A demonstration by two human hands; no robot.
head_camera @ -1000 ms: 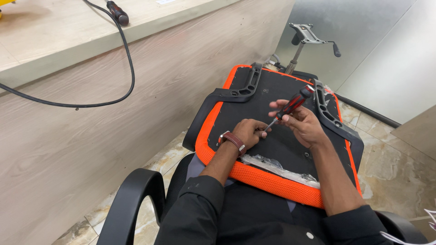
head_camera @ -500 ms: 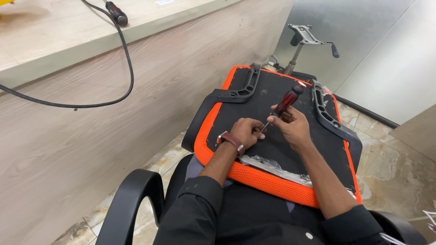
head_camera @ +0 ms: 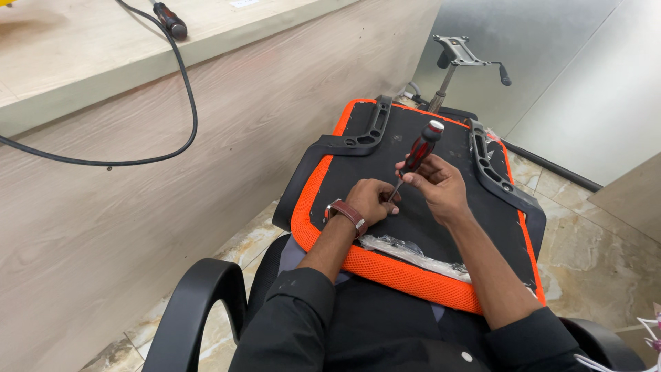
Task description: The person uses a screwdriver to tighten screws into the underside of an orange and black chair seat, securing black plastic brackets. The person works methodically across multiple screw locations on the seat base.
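An upturned office chair seat (head_camera: pixel 441 227), black underneath with an orange mesh rim, lies across my lap. My right hand (head_camera: pixel 437 186) grips a red and black screwdriver (head_camera: pixel 420 150), handle tilted up and away, tip pointing down at the seat's black underside. My left hand (head_camera: pixel 372 198), with a brown strap on its wrist, rests closed on the seat right at the screwdriver's tip; whatever its fingers pinch is hidden. Two black armrest brackets (head_camera: pixel 492 169) run along the seat's left and right sides.
A light wood counter (head_camera: pixel 103 62) with a black cable (head_camera: pixel 186 110) rises on the left. A chair base with gas lift and lever (head_camera: pixel 458 58) stands beyond the seat. A black armrest loop (head_camera: pixel 189 310) curves at lower left. Clear plastic wrap (head_camera: pixel 406 251) lies on the seat.
The screwdriver has tilted more upright and my right hand has shifted slightly toward my left hand. My left hand stays in place at the tip.
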